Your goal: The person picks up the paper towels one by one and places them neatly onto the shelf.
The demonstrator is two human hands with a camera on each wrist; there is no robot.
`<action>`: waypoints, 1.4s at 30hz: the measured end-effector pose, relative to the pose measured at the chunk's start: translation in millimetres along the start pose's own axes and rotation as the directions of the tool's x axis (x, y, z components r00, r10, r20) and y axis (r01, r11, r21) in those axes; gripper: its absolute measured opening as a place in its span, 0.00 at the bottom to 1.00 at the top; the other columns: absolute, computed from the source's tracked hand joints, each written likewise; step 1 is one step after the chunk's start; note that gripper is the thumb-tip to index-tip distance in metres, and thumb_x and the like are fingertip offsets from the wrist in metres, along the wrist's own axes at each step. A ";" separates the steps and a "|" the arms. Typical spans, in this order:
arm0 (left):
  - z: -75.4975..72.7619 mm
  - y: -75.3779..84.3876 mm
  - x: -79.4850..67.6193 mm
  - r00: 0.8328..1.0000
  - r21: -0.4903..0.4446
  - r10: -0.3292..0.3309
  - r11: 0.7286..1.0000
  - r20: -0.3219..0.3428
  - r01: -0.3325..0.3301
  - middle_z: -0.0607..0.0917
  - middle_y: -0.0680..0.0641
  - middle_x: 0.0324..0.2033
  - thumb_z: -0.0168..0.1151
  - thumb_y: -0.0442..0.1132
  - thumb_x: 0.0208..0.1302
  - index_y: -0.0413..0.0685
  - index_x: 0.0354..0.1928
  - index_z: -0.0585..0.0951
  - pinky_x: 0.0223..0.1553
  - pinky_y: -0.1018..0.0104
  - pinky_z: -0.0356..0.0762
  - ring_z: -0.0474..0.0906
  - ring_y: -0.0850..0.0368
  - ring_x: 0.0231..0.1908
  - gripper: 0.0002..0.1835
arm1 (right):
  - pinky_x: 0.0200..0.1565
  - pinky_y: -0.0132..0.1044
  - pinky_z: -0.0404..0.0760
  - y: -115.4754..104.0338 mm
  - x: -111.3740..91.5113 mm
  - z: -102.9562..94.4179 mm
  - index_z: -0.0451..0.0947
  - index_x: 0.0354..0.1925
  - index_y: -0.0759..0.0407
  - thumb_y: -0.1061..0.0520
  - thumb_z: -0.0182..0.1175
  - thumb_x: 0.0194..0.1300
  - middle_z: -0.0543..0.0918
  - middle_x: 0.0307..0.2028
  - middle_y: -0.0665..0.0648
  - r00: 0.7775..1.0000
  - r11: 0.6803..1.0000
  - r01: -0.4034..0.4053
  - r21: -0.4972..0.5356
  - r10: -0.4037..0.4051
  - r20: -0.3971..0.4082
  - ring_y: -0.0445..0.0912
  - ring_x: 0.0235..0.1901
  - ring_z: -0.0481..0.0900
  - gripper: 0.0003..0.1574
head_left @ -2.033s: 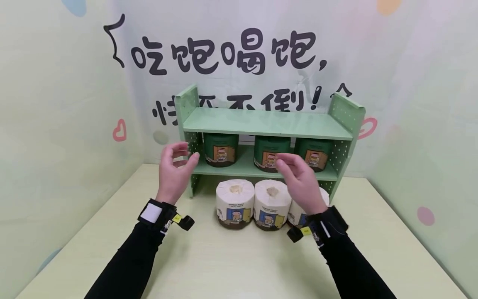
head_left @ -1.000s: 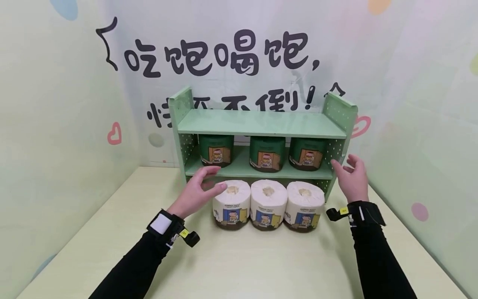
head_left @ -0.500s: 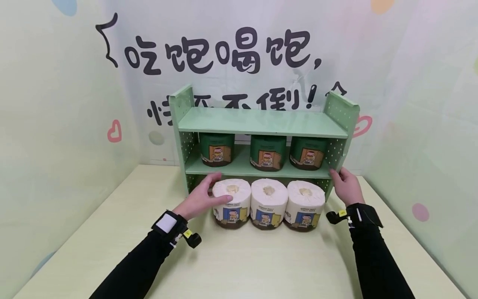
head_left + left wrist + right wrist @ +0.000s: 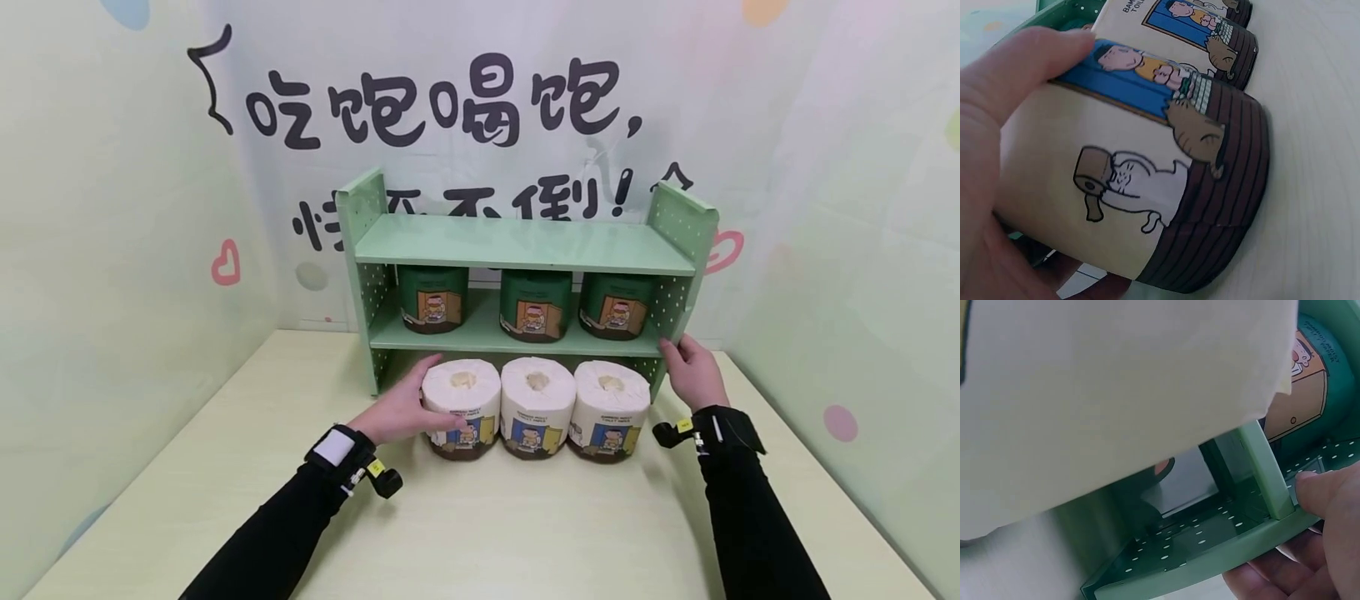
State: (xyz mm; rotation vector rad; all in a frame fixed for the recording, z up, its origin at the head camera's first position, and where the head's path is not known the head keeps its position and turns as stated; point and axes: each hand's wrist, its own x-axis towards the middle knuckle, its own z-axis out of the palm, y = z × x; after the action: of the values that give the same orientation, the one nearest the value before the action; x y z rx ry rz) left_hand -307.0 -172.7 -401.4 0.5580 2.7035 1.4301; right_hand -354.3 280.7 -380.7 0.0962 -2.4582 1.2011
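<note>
My left hand holds the leftmost white-wrapped toilet paper roll, thumb across its front and fingers behind it. In the left wrist view that roll fills the middle, its dark brown band toward the tabletop. Two similar rolls, a middle one and a right one, stand beside it in a row. At the green shelf, my right hand grips the right side panel near the middle board. The right wrist view has its thumb inside the panel edge and the fingers outside.
On the middle board stand three green-wrapped rolls: left, centre and right. A wider gap separates the left one from the centre one. The pale table extends in front; a printed wall rises behind the shelf.
Both hands were raised before the shelf. The right hand moved right and took hold of the side panel. My left hand came down and closed around the leftmost white roll.
</note>
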 end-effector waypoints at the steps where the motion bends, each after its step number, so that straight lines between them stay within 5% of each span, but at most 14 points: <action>1: -0.3 -0.4 0.0 1.000 -0.001 0.006 1.000 0.005 -0.006 0.68 0.45 0.61 0.83 0.60 0.37 0.52 0.76 0.51 0.61 0.40 0.61 0.67 0.51 0.57 0.67 | 0.53 0.61 0.71 -0.3 -0.2 0.0 0.69 0.66 0.66 0.45 0.44 0.81 0.77 0.54 0.70 1.000 1.000 -0.001 -0.001 0.001 0.001 0.61 0.53 0.72 0.30; 19: -4.1 0.3 -4.0 0.997 0.006 0.009 1.000 0.077 -0.009 0.72 0.44 0.59 0.82 0.57 0.42 0.55 0.75 0.50 0.59 0.44 0.65 0.70 0.52 0.55 0.64 | 0.53 0.61 0.70 -1.5 0.9 0.6 0.68 0.66 0.66 0.46 0.44 0.81 0.77 0.54 0.70 1.000 1.000 -0.025 0.014 0.025 0.004 0.60 0.53 0.72 0.30; 27: -12.8 37.1 -22.7 0.992 -0.042 0.049 0.998 0.118 -0.045 0.71 0.38 0.59 0.78 0.42 0.53 0.38 0.73 0.54 0.60 0.41 0.62 0.69 0.48 0.56 0.52 | 0.55 0.63 0.69 -3.8 -2.1 0.5 0.65 0.69 0.64 0.43 0.42 0.81 0.75 0.57 0.70 0.999 0.999 -0.047 0.019 0.047 0.013 0.61 0.57 0.70 0.32; 32: -13.9 32.4 -19.8 0.991 -0.067 0.057 0.997 0.120 -0.049 0.72 0.39 0.59 0.79 0.41 0.52 0.37 0.72 0.56 0.60 0.42 0.64 0.70 0.49 0.56 0.52 | 0.55 0.63 0.69 -3.2 -2.6 1.1 0.66 0.69 0.64 0.43 0.42 0.81 0.76 0.57 0.70 0.999 0.998 -0.051 0.021 0.051 0.012 0.61 0.56 0.70 0.32; 38: -15.3 7.7 -7.9 0.992 -0.023 0.065 0.998 0.105 -0.063 0.75 0.45 0.57 0.81 0.46 0.47 0.48 0.72 0.60 0.59 0.43 0.65 0.71 0.52 0.55 0.53 | 0.55 0.63 0.69 -1.1 -1.8 1.6 0.67 0.68 0.64 0.44 0.43 0.81 0.76 0.56 0.70 0.999 0.999 -0.036 0.017 0.036 0.006 0.61 0.56 0.71 0.31; 42: -21.6 6.9 -6.4 0.990 -0.021 0.083 0.997 0.113 -0.081 0.77 0.49 0.55 0.82 0.49 0.45 0.55 0.70 0.63 0.58 0.46 0.67 0.72 0.56 0.53 0.51 | 0.56 0.63 0.68 -1.4 -1.9 1.4 0.66 0.68 0.64 0.44 0.42 0.81 0.76 0.56 0.70 0.999 0.999 -0.034 0.017 0.034 0.008 0.62 0.57 0.70 0.32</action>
State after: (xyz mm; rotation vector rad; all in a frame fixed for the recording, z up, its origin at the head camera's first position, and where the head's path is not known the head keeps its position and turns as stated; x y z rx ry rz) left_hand -303.1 -188.4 -384.3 0.7336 2.6068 1.3913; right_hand -352.7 278.5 -381.1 0.0640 -2.4656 1.2388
